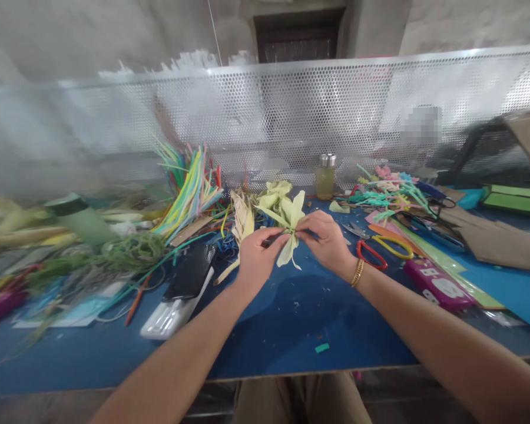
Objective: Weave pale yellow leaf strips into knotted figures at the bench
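Above the middle of the blue table, a pale yellow-green flower with leaf-like petals (291,212) is held between both hands. My left hand (261,254) pinches it from the left, thumb and forefinger at its narrow middle. From the right, my right hand (323,237) pinches the same narrow part with closed fingertips. Petals spread above the fingers, and a lighter one hangs below them. Whatever binds the middle is too small to make out. Dried husk pieces (242,221) lie just behind my left hand. Scissors with red and yellow handles (380,244) rest to the right of my right hand.
A bundle of coloured strips (189,191) stands at back left, near a tangle of green strings (132,253). A black phone (191,274) lies left of my forearm. A jar with a metal lid (325,176) stands before the perforated metal screen (291,112). A purple case (439,285) lies right.
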`<state>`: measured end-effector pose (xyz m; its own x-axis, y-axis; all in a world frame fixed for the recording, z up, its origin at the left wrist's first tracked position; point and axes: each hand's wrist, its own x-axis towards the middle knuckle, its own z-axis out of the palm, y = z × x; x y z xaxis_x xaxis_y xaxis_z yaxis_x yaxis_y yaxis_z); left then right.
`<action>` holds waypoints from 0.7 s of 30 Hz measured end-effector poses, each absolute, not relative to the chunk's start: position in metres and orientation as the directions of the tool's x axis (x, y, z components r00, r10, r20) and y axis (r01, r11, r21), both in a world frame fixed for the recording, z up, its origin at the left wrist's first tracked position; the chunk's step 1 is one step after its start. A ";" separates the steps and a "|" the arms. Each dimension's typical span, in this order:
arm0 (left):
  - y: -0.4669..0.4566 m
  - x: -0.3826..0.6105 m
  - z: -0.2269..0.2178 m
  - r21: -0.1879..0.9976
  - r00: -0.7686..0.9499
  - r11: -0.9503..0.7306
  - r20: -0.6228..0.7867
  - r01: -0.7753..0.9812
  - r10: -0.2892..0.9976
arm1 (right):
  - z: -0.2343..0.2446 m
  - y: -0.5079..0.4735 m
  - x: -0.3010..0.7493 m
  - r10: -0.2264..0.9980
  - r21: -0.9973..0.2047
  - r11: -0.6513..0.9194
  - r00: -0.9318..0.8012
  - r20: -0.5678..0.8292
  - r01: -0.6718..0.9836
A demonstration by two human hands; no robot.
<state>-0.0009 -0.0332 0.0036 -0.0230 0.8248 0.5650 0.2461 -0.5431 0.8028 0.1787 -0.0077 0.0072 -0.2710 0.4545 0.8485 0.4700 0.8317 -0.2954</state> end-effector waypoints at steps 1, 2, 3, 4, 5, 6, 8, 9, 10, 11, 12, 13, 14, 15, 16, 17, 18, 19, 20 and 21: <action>-0.033 -0.002 0.004 0.786 -0.006 -0.557 0.580 0.268 0.815 | 0.008 -0.008 0.179 0.444 -0.279 0.839 -0.290 0.848 0.467; -0.033 -0.003 0.004 0.764 0.017 -0.576 0.598 0.292 0.802 | 0.009 -0.008 0.180 0.437 -0.265 0.844 -0.311 0.844 0.466; -0.033 -0.005 0.004 0.737 0.044 -0.594 0.615 0.321 0.787 | 0.009 -0.008 0.180 0.437 -0.257 0.845 -0.330 0.837 0.469; -0.033 -0.006 0.005 0.707 0.075 -0.610 0.629 0.357 0.774 | 0.010 -0.008 0.181 0.444 -0.254 0.843 -0.349 0.825 0.474; -0.034 -0.007 0.005 0.680 0.105 -0.619 0.636 0.394 0.765 | 0.010 -0.008 0.181 0.459 -0.259 0.838 -0.364 0.810 0.481; -0.034 -0.007 0.006 0.664 0.128 -0.619 0.632 0.420 0.764 | 0.011 -0.008 0.182 0.483 -0.276 0.828 -0.370 0.794 0.488; -0.036 -0.006 0.008 0.692 0.151 -0.588 0.586 0.418 0.796 | 0.010 -0.008 0.182 0.550 -0.348 0.796 -0.353 0.757 0.495; -0.037 -0.005 0.009 0.733 0.160 -0.559 0.544 0.388 0.824 | 0.010 -0.007 0.182 0.586 -0.398 0.778 -0.334 0.738 0.486; -0.038 -0.004 0.010 0.779 0.171 -0.523 0.496 0.346 0.851 | 0.009 -0.007 0.182 0.621 -0.449 0.760 -0.320 0.715 0.471; -0.039 -0.002 0.011 0.822 0.185 -0.484 0.447 0.301 0.875 | 0.009 -0.007 0.182 0.653 -0.497 0.742 -0.321 0.686 0.450; -0.040 -0.001 0.011 0.860 0.198 -0.442 0.401 0.257 0.895 | 0.008 -0.007 0.182 0.681 -0.542 0.726 -0.337 0.649 0.424; -0.041 0.001 0.012 0.892 0.208 -0.398 0.357 0.214 0.911 | 0.008 -0.007 0.181 0.707 -0.587 0.707 -0.364 0.607 0.395; -0.041 0.002 0.012 0.920 0.212 -0.353 0.316 0.171 0.925 | 0.008 -0.007 0.181 0.731 -0.636 0.681 -0.395 0.557 0.362; -0.042 0.003 0.012 0.942 0.214 -0.308 0.276 0.133 0.937 | 0.007 -0.007 0.181 0.752 -0.690 0.647 -0.425 0.504 0.326; -0.042 0.003 0.012 0.958 0.220 -0.266 0.239 0.102 0.946 | 0.007 -0.007 0.180 0.769 -0.745 0.605 -0.448 0.456 0.280; -0.042 0.004 0.012 0.969 0.226 -0.234 0.211 0.079 0.951 | 0.006 -0.007 0.179 0.783 -0.800 0.558 -0.461 0.419 0.221; -0.042 0.004 0.012 0.975 0.235 -0.212 0.191 0.065 0.953 | 0.006 -0.008 0.177 0.795 -0.849 0.507 -0.462 0.394 0.148; -0.042 0.004 0.011 0.978 0.241 -0.201 0.182 0.057 0.953 | 0.006 -0.009 0.176 0.807 -0.889 0.454 -0.453 0.378 0.067; -0.042 0.005 0.011 0.979 0.244 -0.196 0.178 0.050 0.953 | 0.005 -0.009 0.174 0.820 -0.915 0.403 -0.437 0.370 -0.018; -0.042 0.005 0.011 0.981 0.246 -0.192 0.177 0.039 0.953 | 0.006 -0.010 0.172 0.836 -0.929 0.357 -0.411 0.363 -0.094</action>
<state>0.0051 -0.0418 0.0107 0.2457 0.9531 0.1768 0.0385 -0.1918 0.9807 0.1723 -0.0103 0.0056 -0.4112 0.8361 0.3631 -0.0941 0.3572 -0.9293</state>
